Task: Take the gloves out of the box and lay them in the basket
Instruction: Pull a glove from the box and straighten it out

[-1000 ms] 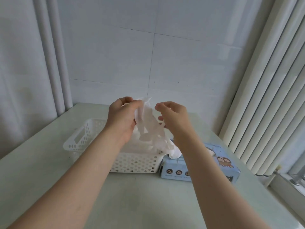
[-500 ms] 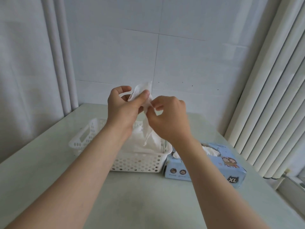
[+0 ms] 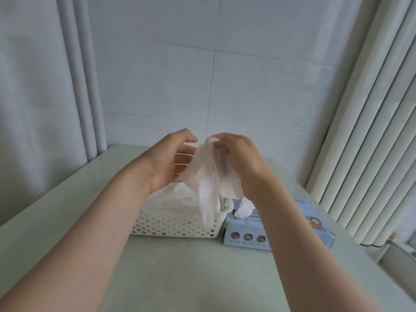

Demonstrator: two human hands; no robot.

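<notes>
A thin white glove hangs above the white perforated basket, its fingers drooping over the basket's right end. My right hand pinches the glove's top edge. My left hand is just left of it with fingers spread apart, holding nothing. Other white gloves lie piled in the basket. The light blue glove box sits right of the basket, and a white glove pokes out of its top opening.
Basket and box stand side by side on a pale green table against a white tiled wall. White vertical blinds run along the right side. A grey curtain hangs at the left.
My left hand has let go of the glove and opened. Both hands have come lower, and the glove now hangs from my right hand alone.
</notes>
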